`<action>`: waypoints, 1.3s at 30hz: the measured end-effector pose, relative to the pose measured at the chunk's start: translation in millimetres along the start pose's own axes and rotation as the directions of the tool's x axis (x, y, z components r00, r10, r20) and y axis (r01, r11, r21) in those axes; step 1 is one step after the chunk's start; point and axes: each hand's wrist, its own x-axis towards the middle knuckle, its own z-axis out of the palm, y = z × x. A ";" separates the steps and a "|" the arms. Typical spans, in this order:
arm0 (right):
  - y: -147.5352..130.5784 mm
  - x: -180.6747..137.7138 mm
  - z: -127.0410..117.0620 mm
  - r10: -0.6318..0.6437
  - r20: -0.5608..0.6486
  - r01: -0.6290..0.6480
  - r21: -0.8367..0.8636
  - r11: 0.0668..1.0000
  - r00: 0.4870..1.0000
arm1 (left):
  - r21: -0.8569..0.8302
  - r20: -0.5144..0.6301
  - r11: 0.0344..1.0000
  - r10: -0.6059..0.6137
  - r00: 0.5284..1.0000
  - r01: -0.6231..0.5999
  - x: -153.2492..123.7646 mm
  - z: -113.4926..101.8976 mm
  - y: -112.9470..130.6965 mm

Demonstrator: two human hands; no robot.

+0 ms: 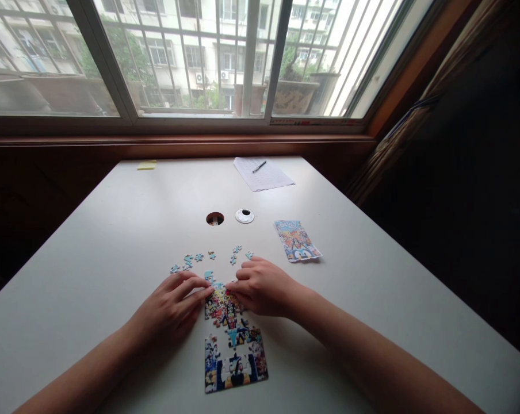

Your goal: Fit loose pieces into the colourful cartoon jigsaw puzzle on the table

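A partly assembled jigsaw puzzle (225, 307) lies flat on the white table in front of me. Its lower section (238, 368), with a dark and white figure, sits nearer to me, with gaps between the two parts. My left hand (171, 302) reaches in from the left, fingers stretched, tips resting on the puzzle's upper left edge. From the right comes my right hand (264, 287), its fingers curled and tips pressed together at the puzzle's upper right part. A piece there is mostly hidden by the fingers. Several loose blue puzzle pieces (198, 257) lie beyond my hands.
A colourful picture sheet (297, 241) lies to the right. Farther off are a round hole (215, 218), a ring-shaped cover (244, 216), a paper sheet (264, 175) with a pen (259, 167), and a yellow sticky note (146, 165). A barred window stands behind the table.
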 end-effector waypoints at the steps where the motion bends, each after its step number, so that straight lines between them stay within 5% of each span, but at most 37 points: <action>1: 0.1 -0.1 -0.1 -0.001 0.001 0.001 0.000 1.000 1.000 | 0.000 0.000 1.000 0.001 1.000 -0.001 0.3 -0.3 0.1; 39: 1.7 -0.2 2.0 -0.014 -0.006 0.014 -0.005 1.000 1.000 | 0.009 -0.004 1.000 0.012 1.000 -0.012 0.6 -0.5 0.1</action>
